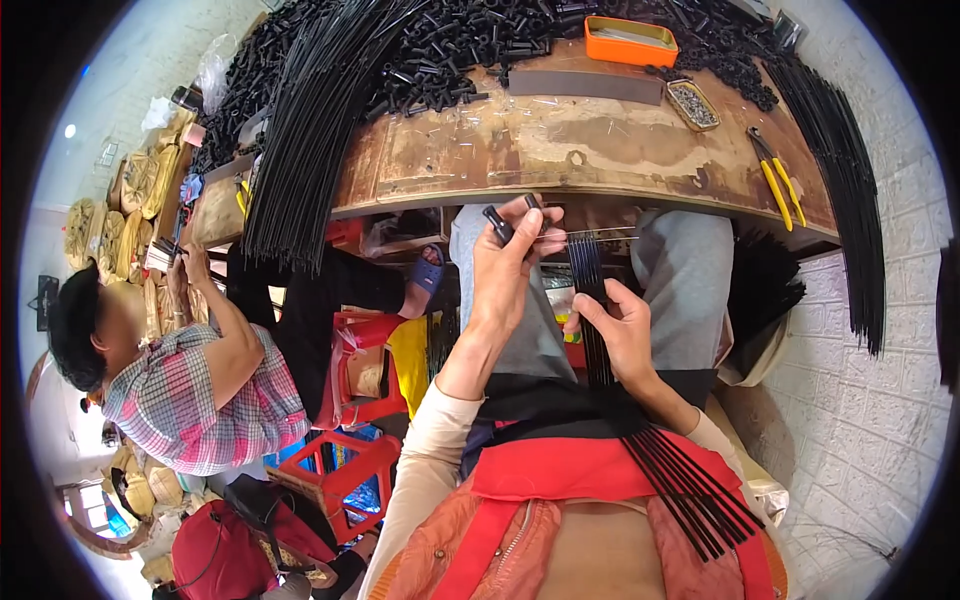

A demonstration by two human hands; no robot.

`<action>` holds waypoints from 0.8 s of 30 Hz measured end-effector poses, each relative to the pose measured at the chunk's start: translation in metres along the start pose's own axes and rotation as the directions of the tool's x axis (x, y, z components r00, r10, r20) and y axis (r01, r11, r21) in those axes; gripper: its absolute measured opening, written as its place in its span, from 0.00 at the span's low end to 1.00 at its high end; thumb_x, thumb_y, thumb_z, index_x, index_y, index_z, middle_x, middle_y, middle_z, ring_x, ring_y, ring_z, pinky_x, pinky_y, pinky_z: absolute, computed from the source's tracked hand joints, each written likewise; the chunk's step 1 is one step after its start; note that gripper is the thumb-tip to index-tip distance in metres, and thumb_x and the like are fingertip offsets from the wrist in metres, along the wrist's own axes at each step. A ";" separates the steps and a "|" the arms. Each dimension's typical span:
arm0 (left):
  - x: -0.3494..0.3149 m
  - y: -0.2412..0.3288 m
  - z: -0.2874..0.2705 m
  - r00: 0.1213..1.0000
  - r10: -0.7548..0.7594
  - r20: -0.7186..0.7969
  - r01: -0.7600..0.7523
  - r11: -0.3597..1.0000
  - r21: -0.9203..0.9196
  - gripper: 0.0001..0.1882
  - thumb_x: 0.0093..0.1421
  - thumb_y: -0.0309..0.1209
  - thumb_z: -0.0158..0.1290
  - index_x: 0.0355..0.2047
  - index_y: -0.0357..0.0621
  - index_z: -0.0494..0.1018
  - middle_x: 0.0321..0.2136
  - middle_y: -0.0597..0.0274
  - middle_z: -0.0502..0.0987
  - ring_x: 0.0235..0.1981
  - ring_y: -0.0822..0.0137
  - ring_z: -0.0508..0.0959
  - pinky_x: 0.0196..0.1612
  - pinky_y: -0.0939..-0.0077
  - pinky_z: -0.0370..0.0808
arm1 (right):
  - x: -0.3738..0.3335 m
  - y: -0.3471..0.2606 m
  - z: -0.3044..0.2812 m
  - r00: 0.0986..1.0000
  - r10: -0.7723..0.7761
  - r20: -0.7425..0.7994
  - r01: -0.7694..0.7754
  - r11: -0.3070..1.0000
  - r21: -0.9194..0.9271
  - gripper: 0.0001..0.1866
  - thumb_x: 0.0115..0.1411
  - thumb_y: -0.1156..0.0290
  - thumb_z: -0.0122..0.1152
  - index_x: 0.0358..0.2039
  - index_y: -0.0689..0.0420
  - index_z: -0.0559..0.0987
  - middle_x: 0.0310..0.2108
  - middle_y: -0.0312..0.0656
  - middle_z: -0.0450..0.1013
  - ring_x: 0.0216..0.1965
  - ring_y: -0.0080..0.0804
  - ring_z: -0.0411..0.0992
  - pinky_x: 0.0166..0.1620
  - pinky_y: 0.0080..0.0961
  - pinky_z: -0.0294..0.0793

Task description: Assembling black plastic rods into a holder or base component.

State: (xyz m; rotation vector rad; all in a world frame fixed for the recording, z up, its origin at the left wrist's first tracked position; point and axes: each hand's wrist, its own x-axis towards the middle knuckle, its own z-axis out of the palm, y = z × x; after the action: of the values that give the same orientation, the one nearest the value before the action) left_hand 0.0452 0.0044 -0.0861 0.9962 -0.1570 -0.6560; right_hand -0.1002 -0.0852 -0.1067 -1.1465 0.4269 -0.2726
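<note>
My left hand (503,268) is closed around short black tubular parts (496,225); one sticks out beside the thumb, another shows near the fingertips. A thin metal wire (618,238) runs sideways from these fingers across the upper ends of a flat row of slim black rods (597,352). Whether the wire passes through the rod ends is too small to tell. Below the wire, my right hand (622,330) pinches the rods between thumb and fingers. Their lower ends fan out over my red and black apron (560,465).
The wooden workbench (450,160) carries a heap of black tubular parts (440,60), long black rod bundles (310,130), an orange tin (630,45), a dish of small metal pieces (693,105) and yellow-handled pliers (775,180). At left, a person (200,390) sits by red stools (340,480).
</note>
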 end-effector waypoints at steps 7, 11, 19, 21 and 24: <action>-0.008 -0.008 -0.016 0.990 -0.138 0.028 0.141 0.971 -0.191 0.11 0.63 0.31 0.55 0.44 0.41 0.75 0.43 0.54 0.79 0.42 0.63 0.81 0.47 0.73 0.79 | -0.008 0.006 0.004 0.999 -0.033 -0.003 0.034 0.998 0.044 0.05 0.63 0.75 0.58 0.34 0.63 0.74 0.25 0.41 0.75 0.26 0.25 0.74 0.33 0.21 0.73; -0.015 -0.001 -0.006 0.975 -0.216 0.048 0.221 0.956 -0.194 0.13 0.62 0.31 0.57 0.45 0.40 0.75 0.44 0.55 0.79 0.44 0.65 0.80 0.50 0.73 0.78 | -0.012 0.003 0.002 0.999 -0.044 -0.004 0.044 0.997 0.064 0.05 0.63 0.74 0.58 0.34 0.63 0.74 0.25 0.40 0.75 0.25 0.24 0.73 0.32 0.21 0.73; -0.017 -0.003 -0.006 0.960 -0.278 0.008 0.273 0.937 -0.218 0.14 0.59 0.31 0.60 0.44 0.41 0.76 0.39 0.60 0.79 0.42 0.67 0.80 0.48 0.75 0.79 | -0.008 0.002 0.000 0.999 -0.038 0.005 0.038 0.998 0.048 0.06 0.63 0.73 0.59 0.36 0.63 0.75 0.25 0.40 0.75 0.25 0.24 0.74 0.32 0.20 0.73; -0.016 -0.003 -0.006 0.957 -0.288 -0.002 0.281 0.934 -0.223 0.14 0.59 0.31 0.60 0.44 0.41 0.76 0.38 0.61 0.79 0.42 0.67 0.80 0.47 0.76 0.80 | -0.007 0.002 0.000 0.999 -0.052 0.002 0.052 0.996 0.071 0.06 0.63 0.73 0.59 0.36 0.63 0.75 0.25 0.39 0.75 0.25 0.24 0.74 0.32 0.20 0.73; -0.015 -0.005 -0.008 0.962 -0.272 0.026 0.271 0.937 -0.220 0.14 0.59 0.31 0.60 0.44 0.41 0.76 0.39 0.60 0.79 0.42 0.67 0.80 0.47 0.76 0.80 | -0.008 0.002 0.000 0.998 -0.056 0.008 0.055 0.997 0.058 0.06 0.63 0.74 0.58 0.37 0.63 0.74 0.25 0.39 0.75 0.25 0.24 0.74 0.32 0.20 0.73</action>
State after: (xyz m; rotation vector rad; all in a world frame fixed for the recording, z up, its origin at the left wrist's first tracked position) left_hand 0.0345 0.0170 -0.0916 0.8091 0.0605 -0.9033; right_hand -0.1074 -0.0809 -0.1070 -1.1037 0.3768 -0.3255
